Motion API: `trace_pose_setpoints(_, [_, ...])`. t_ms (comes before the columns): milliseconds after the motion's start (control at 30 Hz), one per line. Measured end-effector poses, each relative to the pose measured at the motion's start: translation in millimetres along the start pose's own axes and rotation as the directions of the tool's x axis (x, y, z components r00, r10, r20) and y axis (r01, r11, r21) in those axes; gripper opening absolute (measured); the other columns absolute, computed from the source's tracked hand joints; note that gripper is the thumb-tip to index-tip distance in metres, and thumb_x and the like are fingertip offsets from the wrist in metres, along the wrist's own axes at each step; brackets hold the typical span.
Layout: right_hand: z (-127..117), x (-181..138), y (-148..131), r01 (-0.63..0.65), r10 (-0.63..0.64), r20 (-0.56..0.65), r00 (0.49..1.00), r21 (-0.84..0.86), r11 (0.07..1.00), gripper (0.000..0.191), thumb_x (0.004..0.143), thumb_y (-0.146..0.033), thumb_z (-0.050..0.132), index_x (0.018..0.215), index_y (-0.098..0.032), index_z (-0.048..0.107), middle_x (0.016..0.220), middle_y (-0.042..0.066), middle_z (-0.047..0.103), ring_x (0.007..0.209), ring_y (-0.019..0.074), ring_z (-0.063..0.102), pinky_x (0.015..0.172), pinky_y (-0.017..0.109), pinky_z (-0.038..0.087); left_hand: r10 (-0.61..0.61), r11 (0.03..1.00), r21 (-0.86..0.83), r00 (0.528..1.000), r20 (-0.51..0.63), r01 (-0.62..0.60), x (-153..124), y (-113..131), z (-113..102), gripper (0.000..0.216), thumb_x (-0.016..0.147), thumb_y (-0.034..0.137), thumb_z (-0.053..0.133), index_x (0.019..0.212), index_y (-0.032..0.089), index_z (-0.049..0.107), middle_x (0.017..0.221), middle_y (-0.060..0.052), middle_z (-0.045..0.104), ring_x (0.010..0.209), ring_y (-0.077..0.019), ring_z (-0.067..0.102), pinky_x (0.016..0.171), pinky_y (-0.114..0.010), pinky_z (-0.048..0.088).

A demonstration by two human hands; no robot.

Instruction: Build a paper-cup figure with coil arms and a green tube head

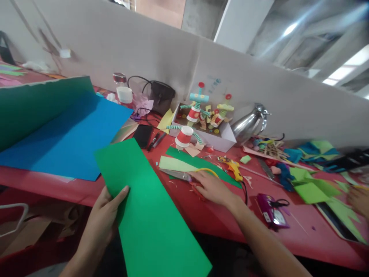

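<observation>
My left hand [108,209] grips a long green sheet of paper [152,215] by its left edge, thumb on top. The sheet slants across my lap in front of the table edge. My right hand [211,186] is on a pair of scissors [175,174], with its fingers around the handles. The scissors' metal blades point left over a pale green paper strip [174,163]. A darker green strip [230,177] lies partly beneath them. Behind these stands a red-and-white paper cup [183,137] with coiled paper arms.
A white box [215,142] holds paper-cup figures, beside a metal jug [250,123]. Blue card [72,134] covers the left side. A yellow glue gun [235,169] and a purple device [272,211] lie to the right. Another person's hand [357,198] shows at the right edge.
</observation>
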State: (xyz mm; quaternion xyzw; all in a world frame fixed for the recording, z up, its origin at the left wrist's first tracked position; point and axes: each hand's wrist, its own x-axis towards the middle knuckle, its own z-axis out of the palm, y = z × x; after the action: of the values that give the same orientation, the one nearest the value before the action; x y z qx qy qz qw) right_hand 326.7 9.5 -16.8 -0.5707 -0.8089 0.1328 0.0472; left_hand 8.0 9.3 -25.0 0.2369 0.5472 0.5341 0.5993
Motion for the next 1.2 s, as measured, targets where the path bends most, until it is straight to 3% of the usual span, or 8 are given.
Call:
trace_pose_setpoints(233, [-1,-8,39,-0.011,0.017,-0.114,0.993,0.055,0.998,0.049,0.090,-0.017,0.054,0.138,-0.024,0.054,0.124,0.012,0.061,0.112,0.0241,0.058,0.097,0.040,0.047,0.039,0.999,0.011,0.999,0.014,-0.040,-2,2,9,0.048,0.065,0.024,0.081,0.111,0.025,0.066,0.105,-0.004,0.075,0.081,-0.0211,0.071,0.065,-0.028,0.060])
trace_pose_setpoints(367, [11,-5,42,-0.142,0.108,-0.281,0.954,-0.105,0.984,0.043,0.089,-0.012,0.051,0.128,-0.024,0.065,0.124,0.016,0.058,0.116,0.0304,0.053,0.098,0.048,0.045,0.141,0.990,-0.029,0.985,0.095,-0.138,16,1,18,0.052,0.067,0.025,0.081,0.116,0.024,0.064,0.118,-0.006,0.072,0.097,-0.0230,0.070,0.080,-0.033,0.060])
trace_pose_setpoints(467, [18,-5,30,-0.132,0.043,-0.364,0.930,-0.223,0.966,0.061,0.083,0.001,0.046,0.134,-0.030,0.059,0.139,0.014,0.049,0.127,0.0334,0.044,0.100,0.054,0.042,0.233,0.972,-0.062,0.964,0.126,-0.227,40,6,26,0.048,0.068,0.024,0.081,0.114,0.022,0.065,0.121,-0.008,0.070,0.105,-0.0241,0.068,0.091,-0.036,0.057])
trace_pose_setpoints(700, [5,-12,29,0.017,-0.068,-0.230,0.971,-0.218,0.976,0.042,0.091,-0.004,0.043,0.115,-0.022,0.072,0.112,0.011,0.070,0.107,0.0277,0.059,0.092,0.044,0.051,0.458,0.887,-0.134,0.879,0.132,-0.442,91,17,46,0.043,0.070,0.022,0.079,0.111,0.022,0.066,0.129,-0.007,0.066,0.119,-0.0254,0.061,0.101,-0.038,0.051])
trace_pose_setpoints(833, [4,-10,13,0.123,-0.132,-0.352,0.927,-0.047,0.991,0.055,0.091,-0.001,0.038,0.135,-0.026,0.058,0.136,0.011,0.057,0.117,0.0237,0.057,0.097,0.042,0.050,0.439,0.891,-0.196,0.887,0.141,-0.409,101,17,52,0.044,0.069,0.021,0.079,0.111,0.022,0.065,0.129,-0.009,0.066,0.115,-0.0271,0.063,0.098,-0.041,0.053])
trace_pose_setpoints(933, [9,5,-8,0.322,-0.244,-0.402,0.883,0.140,0.936,0.058,0.092,-0.005,0.042,0.140,-0.036,0.051,0.152,0.005,0.040,0.122,0.0203,0.055,0.098,0.040,0.050,0.412,0.900,-0.211,0.902,0.128,-0.381,106,21,56,0.046,0.067,0.020,0.080,0.111,0.021,0.065,0.124,-0.011,0.069,0.110,-0.0280,0.066,0.095,-0.044,0.055])
trace_pose_setpoints(1100, [3,46,-29,0.565,-0.420,-0.409,0.810,0.353,0.746,0.039,0.095,-0.013,0.045,0.109,-0.036,0.073,0.128,0.002,0.066,0.118,0.0199,0.060,0.097,0.040,0.050,0.430,0.895,-0.189,0.892,0.137,-0.403,126,40,64,0.043,0.069,0.023,0.080,0.109,0.021,0.066,0.116,-0.010,0.072,0.101,-0.0272,0.069,0.091,-0.044,0.057])
trace_pose_setpoints(1200, [-3,59,-39,0.542,-0.382,-0.389,0.838,0.522,0.658,0.029,0.097,-0.024,0.048,0.106,-0.031,0.074,0.114,0.004,0.073,0.108,0.0197,0.066,0.096,0.041,0.050,0.495,0.866,-0.198,0.847,0.196,-0.460,139,47,65,0.044,0.072,0.027,0.079,0.113,0.022,0.065,0.120,-0.010,0.071,0.102,-0.0276,0.069,0.091,-0.044,0.057])
